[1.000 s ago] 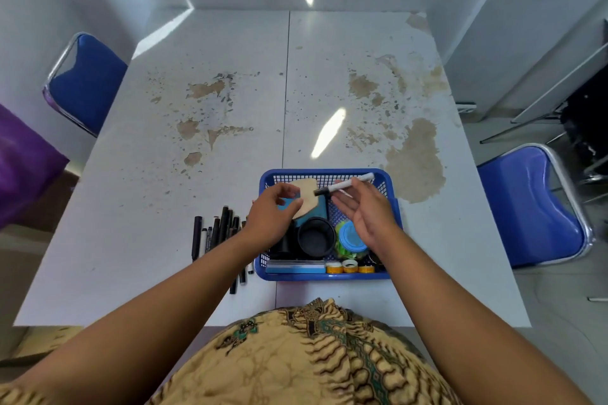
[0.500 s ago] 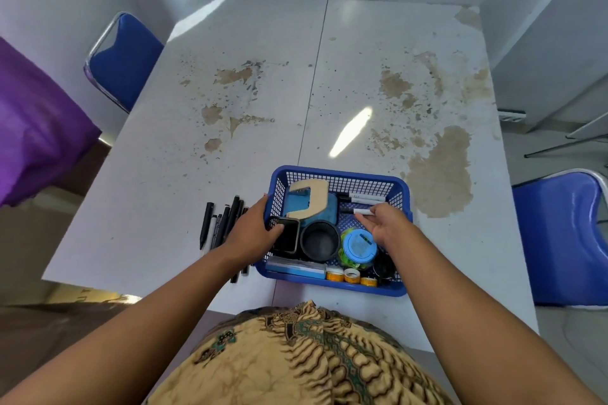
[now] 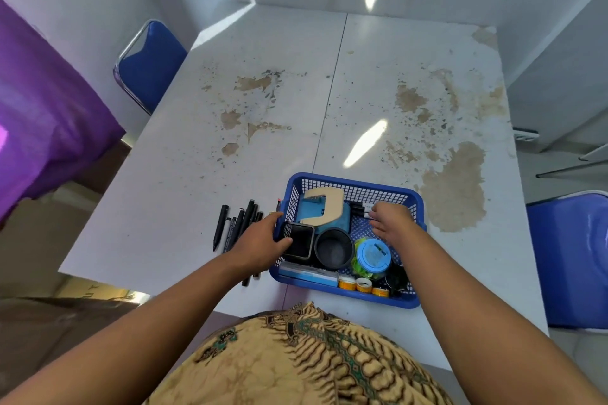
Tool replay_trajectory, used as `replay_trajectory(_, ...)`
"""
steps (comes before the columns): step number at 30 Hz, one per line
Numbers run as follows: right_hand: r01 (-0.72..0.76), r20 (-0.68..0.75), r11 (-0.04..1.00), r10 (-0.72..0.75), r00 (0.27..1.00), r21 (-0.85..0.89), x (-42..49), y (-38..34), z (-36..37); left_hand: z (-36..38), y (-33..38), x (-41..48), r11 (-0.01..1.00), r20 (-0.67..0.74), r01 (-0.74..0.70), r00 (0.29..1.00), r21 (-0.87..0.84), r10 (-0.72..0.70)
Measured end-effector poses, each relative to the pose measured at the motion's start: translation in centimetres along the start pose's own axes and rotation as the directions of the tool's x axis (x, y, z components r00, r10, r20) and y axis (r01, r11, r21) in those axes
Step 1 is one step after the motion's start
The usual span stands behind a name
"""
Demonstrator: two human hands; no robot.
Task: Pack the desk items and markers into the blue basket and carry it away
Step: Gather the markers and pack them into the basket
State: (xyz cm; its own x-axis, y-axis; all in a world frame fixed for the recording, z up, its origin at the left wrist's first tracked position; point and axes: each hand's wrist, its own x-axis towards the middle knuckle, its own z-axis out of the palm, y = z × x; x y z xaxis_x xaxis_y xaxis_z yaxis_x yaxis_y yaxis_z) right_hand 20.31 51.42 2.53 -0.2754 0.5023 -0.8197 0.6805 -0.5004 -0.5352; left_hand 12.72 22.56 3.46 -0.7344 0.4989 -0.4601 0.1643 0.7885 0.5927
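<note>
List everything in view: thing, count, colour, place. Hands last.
table: one, white, centre
blue basket: one, blue, table's near edge
black markers: several, black, table, left of basket
white markers: at least two, white, basket's far right
hole punch: one, blue and beige, basket's far left
cups: two, black, basket's middle
jar: one, blue lid, basket's near right
tape rolls: three, yellow, basket's near wall
chairs: two, blue, flanking table
cloth: one, purple, left
left hand: one, gripping basket's left wall
right hand: one, at white markers

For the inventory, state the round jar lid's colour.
Light blue lid, best in head view.
</note>
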Motion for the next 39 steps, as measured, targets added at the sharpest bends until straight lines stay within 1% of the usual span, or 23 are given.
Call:
replay_trajectory(2, 0.139, -0.053, 0.972, -0.152, 0.987, -0.190, -1.3, -0.3, 0.9, -0.3, -0.3, 0.2, 1.000, 0.003, -0.018, 1.000, -0.011, 0.018)
replay_trajectory(4, 0.300, -0.012, 0.892, -0.322, 0.947, -0.339, -3.1, -0.2, 2.1, -0.6, -0.7, 0.5, 0.998, 0.010, -0.041, 0.999, -0.036, 0.041)
replay_trajectory(5, 0.358, 0.017, 0.849, -0.382, 0.924, -0.389, -3.8, -0.1, 2.8, -0.8, -0.9, 0.6, 0.998, 0.012, -0.052, 0.999, -0.043, 0.052)
replay_trajectory(9, 0.494, 0.104, 0.669, -0.534, 0.839, -0.555, -6.0, 1.0, 6.4, -1.6, -2.3, 0.9, 0.992, -0.010, -0.075, 0.997, -0.097, 0.074)
replay_trajectory(10, 0.503, 0.112, 0.615, -0.560, 0.821, -0.607, -6.4, 1.5, 7.5, -2.0, -3.0, 1.0, 0.991, -0.030, -0.069, 0.997, -0.115, 0.066)
replay_trajectory(12, 0.464, 0.094, 0.528, -0.583, 0.807, -0.711, -7.2, 2.6, 8.8, -2.7, -3.8, 1.1, 0.989, -0.076, -0.051, 0.996, -0.136, 0.041)
replay_trajectory(14, 0.391, 0.038, 0.467, -0.604, 0.796, -0.793, -8.0, 3.5, 9.9, -3.6, -5.5, 1.3, 0.990, -0.112, -0.027, 0.994, -0.141, 0.011)
replay_trajectory(16, 0.358, 0.014, 0.409, -0.642, 0.767, -0.839, -8.7, 4.2, 10.8, -4.5, -7.7, 1.5, 0.991, -0.135, 0.022, 0.990, -0.134, -0.040)
replay_trajectory(18, 0.410, 0.084, 0.311, -0.701, 0.708, -0.857, -9.3, 4.7, 11.5, -5.2, -9.9, 1.7, 0.990, -0.157, 0.080, 0.983, -0.116, -0.098)
replay_trajectory(20, 0.528, 0.230, 0.193, -0.742, 0.630, -0.827, -9.6, 5.1, 12.6, -5.8, -12.1, 1.9, 0.987, -0.164, 0.135, 0.975, -0.084, -0.147)
replay_trajectory(21, 0.582, 0.309, 0.146, -0.732, 0.608, -0.800, -9.7, 5.4, 13.1, -5.9, -13.0, 2.0, 0.985, -0.162, 0.162, 0.972, -0.058, -0.170)
replay_trajectory(22, 0.620, 0.381, 0.109, -0.703, 0.601, -0.777, -9.8, 5.6, 13.5, -6.0, -13.9, 2.2, 0.981, -0.155, 0.191, 0.969, -0.035, -0.194)
replay_trajectory(24, 0.633, 0.482, 0.042, -0.610, 0.629, -0.773, -10.0, 6.4, 14.6, -6.2, -15.5, 2.7, 0.970, -0.120, 0.243, 0.963, 0.003, -0.241)
replay_trajectory(25, 0.615, 0.505, -0.001, -0.571, 0.647, -0.788, -10.0, 7.0, 14.9, -6.3, -16.1, 2.8, 0.965, -0.097, 0.263, 0.961, 0.016, -0.261)
replay_trajectory(28, 0.550, 0.518, -0.110, -0.524, 0.676, -0.828, -9.8, 8.6, 15.3, -6.2, -17.1, 3.5, 0.962, -0.042, 0.267, 0.963, 0.059, -0.265)
replay_trajectory(31, 0.513, 0.519, -0.165, -0.507, 0.688, -0.842, -9.8, 9.4, 15.2, -6.2, -17.4, 4.4, 0.967, -0.034, 0.235, 0.972, 0.102, -0.233)
replay_trajectory(35, 0.487, 0.516, -0.190, -0.463, 0.721, -0.852, -9.8, 9.1, 15.1, -6.6, -17.1, 5.3, 0.963, -0.033, 0.230, 0.973, 0.137, -0.228)
replay_trajectory(39, 0.484, 0.501, -0.158, -0.437, 0.747, -0.861, -10.1, 8.7, 15.4, -7.1, -16.8, 5.2, 0.965, -0.019, 0.211, 0.977, 0.154, -0.210)
